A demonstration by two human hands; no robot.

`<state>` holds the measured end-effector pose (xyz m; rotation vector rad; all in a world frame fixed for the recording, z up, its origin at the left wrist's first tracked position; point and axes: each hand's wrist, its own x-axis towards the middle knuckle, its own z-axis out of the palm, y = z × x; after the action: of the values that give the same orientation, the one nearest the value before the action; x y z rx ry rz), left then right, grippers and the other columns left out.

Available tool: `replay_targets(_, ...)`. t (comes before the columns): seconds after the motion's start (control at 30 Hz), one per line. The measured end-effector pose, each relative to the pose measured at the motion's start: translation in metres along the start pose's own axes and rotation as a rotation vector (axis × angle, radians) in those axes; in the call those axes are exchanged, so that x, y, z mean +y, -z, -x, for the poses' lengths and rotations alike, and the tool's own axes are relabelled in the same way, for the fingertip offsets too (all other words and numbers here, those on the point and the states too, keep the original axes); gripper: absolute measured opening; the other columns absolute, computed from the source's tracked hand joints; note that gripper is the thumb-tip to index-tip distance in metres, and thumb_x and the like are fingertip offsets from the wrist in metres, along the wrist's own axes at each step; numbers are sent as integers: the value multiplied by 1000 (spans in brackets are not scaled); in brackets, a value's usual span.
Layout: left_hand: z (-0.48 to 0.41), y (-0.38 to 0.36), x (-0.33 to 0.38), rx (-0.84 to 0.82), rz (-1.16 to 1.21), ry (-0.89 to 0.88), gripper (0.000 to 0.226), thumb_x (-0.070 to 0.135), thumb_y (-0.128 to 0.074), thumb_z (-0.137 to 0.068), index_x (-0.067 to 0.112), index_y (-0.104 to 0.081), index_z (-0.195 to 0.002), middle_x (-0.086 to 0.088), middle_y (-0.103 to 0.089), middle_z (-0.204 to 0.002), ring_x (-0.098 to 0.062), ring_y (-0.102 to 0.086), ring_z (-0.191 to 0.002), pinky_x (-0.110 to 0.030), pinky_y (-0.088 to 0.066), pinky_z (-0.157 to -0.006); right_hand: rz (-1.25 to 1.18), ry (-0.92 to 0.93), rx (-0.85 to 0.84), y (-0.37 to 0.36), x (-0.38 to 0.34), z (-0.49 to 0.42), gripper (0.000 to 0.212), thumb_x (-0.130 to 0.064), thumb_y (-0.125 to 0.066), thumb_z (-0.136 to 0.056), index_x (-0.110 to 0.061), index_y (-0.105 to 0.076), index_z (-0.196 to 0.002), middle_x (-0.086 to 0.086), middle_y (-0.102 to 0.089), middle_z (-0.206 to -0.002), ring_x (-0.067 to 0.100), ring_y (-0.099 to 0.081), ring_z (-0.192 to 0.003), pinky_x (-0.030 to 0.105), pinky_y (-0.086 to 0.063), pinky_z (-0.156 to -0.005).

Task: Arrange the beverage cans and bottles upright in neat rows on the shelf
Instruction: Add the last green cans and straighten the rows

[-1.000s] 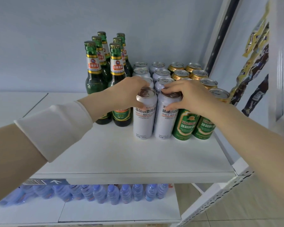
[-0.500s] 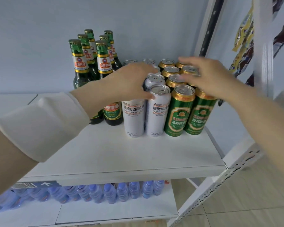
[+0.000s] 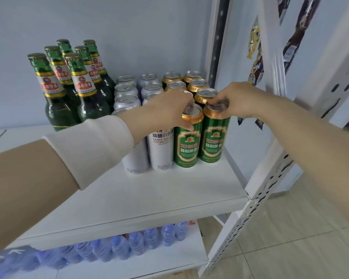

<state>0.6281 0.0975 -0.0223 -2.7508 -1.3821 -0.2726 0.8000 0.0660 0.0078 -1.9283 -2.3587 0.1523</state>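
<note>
1. Cans and bottles upright on the white shelf (image 3: 129,198), packed toward the back right corner; wide bare board in front of them up to the front edge, and more bare board off to the left.
2. Tight against the right side: front right green can (image 3: 214,141) near the shelf's right edge and the perforated white post (image 3: 250,218), little room there.
3. Green bottles (image 3: 69,93) in two rows at the back left, gold caps and collars, just beside the silver cans (image 3: 127,91).
4. Silver cans in two rows, green-and-gold cans in two rows to their right, rows touching.
5. Left hand (image 3: 169,109) reaching over the silver rows, fingers closed around the rim of the front left green can (image 3: 186,146); sleeve (image 3: 93,150) hiding part of the front white can (image 3: 161,150) and its neighbour.
6. Right hand (image 3: 238,101) with fingertips pinched on the top of the front right green can.
7. Below: blue water bottles (image 3: 129,242) on the lower shelf. Snack packets (image 3: 254,57) hanging at right.
</note>
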Motion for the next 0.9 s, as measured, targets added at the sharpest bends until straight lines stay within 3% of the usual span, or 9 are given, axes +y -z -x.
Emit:
replay_targets(0.2, 3, -1, 6, -2, -38, 29, 54, 39, -71, -75, 10, -53, -117, -8, -56, -117, -26, -54, -108, -37, -46, -86, 15, 29, -19, -2, 4, -3, 50, -19, -65, -85, -18, -52, -133, 9, -55, -130, 26, -51, -113, 24, -35, -78)
replay_targets(0.3, 8, 3, 9, -14, -71, 19, 53, 43, -67, -78, 10, -51, -117, -7, -57, -118, -27, -54, -110, -37, -46, -87, 26, 24, -40, 2, 1, -2, 49, -23, -62, -87, -20, -49, -134, 11, -54, -131, 22, -50, -102, 26, -38, -71)
replay_targets(0.37, 17, 20, 5, 7, -55, 30, 53, 46, -63, -80, 11, -52, -119, -7, -57, -119, -26, -53, -111, -41, -46, -91, -28, 5, 50, 13, -5, -1, 48, -28, -59, -89, -22, -47, -136, 12, -48, -139, 24, -50, -114, 30, -40, -83)
replay_targets(0.43, 33, 45, -4, 77, -5, 75, 53, 44, -59, -84, 13, -50, -127, -6, -55, -126, -22, -51, -116, -37, -42, -96, -122, 28, 198, 25, -20, 1, 48, -29, -58, -90, -20, -47, -136, 9, -46, -142, 26, -46, -127, 32, -37, -99)
replay_targets(0.5, 59, 72, -19, 197, 83, 130, 52, 42, -58, -86, 17, -49, -131, -2, -54, -130, -16, -52, -116, -30, -40, -98, -235, 88, 292, 33, -45, 3, 50, -31, -60, -88, -19, -47, -136, 4, -47, -142, 21, -45, -128, 28, -33, -103)
replay_targets(0.6, 102, 98, -54, 387, 228, 215, 43, 37, -61, -86, 18, -55, -124, 2, -60, -121, -10, -58, -105, -27, -45, -95, -327, 196, 306, 32, -94, 0, 58, -36, -65, -83, -18, -48, -135, -2, -51, -138, 12, -49, -124, 18, -30, -97)
replay_targets(0.73, 152, 107, -111, 583, 402, 418, 40, 36, -62, -85, 20, -55, -121, 11, -59, -109, -3, -57, -93, -11, -43, -78, -450, 251, 253, 20, -163, -21, 72, -41, -71, -76, -13, -44, -137, 0, -53, -136, 13, -51, -121, 23, -35, -100)
replay_targets(0.83, 177, 94, -152, 677, 523, 526, 52, 38, -65, -82, 17, -47, -126, 7, -57, -113, -7, -57, -94, -18, -43, -79, -513, 208, 233, 5, -203, -37, 76, -42, -73, -74, -11, -44, -137, 3, -52, -138, 17, -52, -122, 29, -38, -103)
replay_targets(0.9, 186, 80, -174, 662, 588, 580, 57, 40, -65, -81, 16, -44, -128, 4, -56, -119, -9, -56, -97, -22, -42, -80, -529, 175, 255, -6, -222, -47, 65, -39, -73, -75, -11, -52, -130, 3, -56, -133, 19, -54, -119, 27, -39, -97)
